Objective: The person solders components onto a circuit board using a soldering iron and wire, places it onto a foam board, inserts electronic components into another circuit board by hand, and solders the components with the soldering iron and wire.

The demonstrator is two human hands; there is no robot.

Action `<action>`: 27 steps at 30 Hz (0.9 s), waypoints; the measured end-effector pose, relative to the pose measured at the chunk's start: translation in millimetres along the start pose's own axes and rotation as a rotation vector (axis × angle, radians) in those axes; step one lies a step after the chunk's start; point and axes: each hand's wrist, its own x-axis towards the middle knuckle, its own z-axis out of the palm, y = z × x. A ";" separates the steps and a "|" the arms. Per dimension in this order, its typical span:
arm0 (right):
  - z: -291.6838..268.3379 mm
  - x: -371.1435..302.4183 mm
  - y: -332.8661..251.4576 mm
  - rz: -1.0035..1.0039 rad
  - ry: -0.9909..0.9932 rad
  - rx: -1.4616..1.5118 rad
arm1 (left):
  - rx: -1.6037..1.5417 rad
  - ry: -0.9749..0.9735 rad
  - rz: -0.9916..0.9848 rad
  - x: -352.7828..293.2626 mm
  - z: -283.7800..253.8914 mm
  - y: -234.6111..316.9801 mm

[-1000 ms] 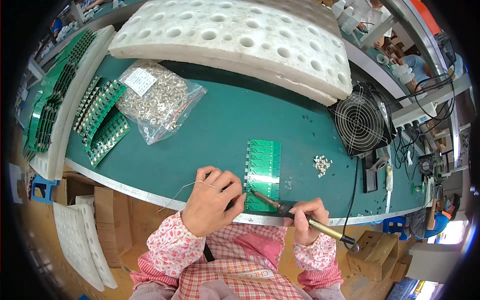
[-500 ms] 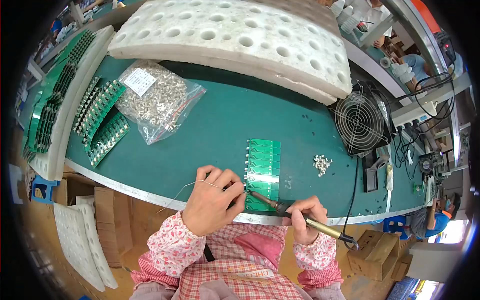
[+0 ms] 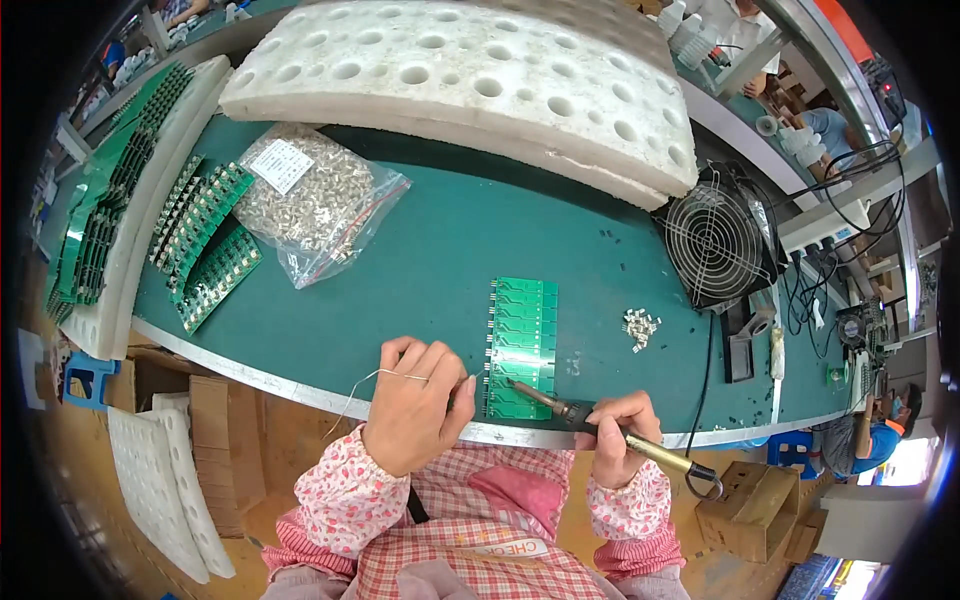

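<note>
A green circuit board panel [image 3: 522,340] lies on the green table near its front edge. My right hand [image 3: 617,435] grips a soldering iron [image 3: 590,422] whose tip rests on the panel's near end. My left hand [image 3: 415,408] sits just left of the panel, fingers curled, pinching a thin solder wire [image 3: 362,388] that loops out to the left and points toward the panel's near left edge. My sleeves are pink and floral.
A clear bag of small metal parts [image 3: 318,198] lies at left, beside stacks of green boards [image 3: 200,245]. A white foam slab with holes [image 3: 470,80] spans the back. A small fan [image 3: 718,245] and loose metal parts [image 3: 640,325] sit at right.
The iron tip has shifted slightly along the near end of the panel. My left hand has stayed in place with the wire.
</note>
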 end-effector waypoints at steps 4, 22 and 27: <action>-0.4 -2.1 -2.4 -0.002 -0.009 0.021 | -0.004 -0.003 0.020 -3.5 -1.8 3.5; -1.6 -0.8 -1.7 0.031 -0.110 0.023 | -0.001 -0.090 0.103 -2.6 -2.3 4.0; -2.0 -2.0 1.6 0.059 -0.121 0.047 | 0.020 -0.096 0.118 -2.6 -1.2 3.7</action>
